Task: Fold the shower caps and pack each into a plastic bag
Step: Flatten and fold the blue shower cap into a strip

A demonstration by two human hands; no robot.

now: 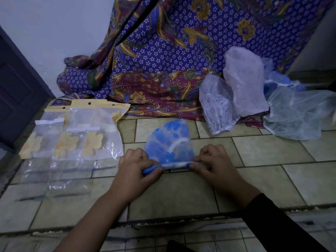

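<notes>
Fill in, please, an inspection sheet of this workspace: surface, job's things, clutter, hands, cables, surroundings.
Surface: tiled floor, beige tiles with dark grout lines.
Job's things: blue flowered shower cap lies on the floor, its near edge rolled up; plastic bags with yellow flower prints lie overlapping at the left; loose shower caps are heaped at the right, unfolded.
Clutter: nothing seen.
Hands: left hand and right hand each grip one end of the cap's rolled edge.
Cables: nothing seen.
Surroundings: patterned purple cloth hangs behind and spreads onto the floor; dark door at the left; pale wall.
</notes>
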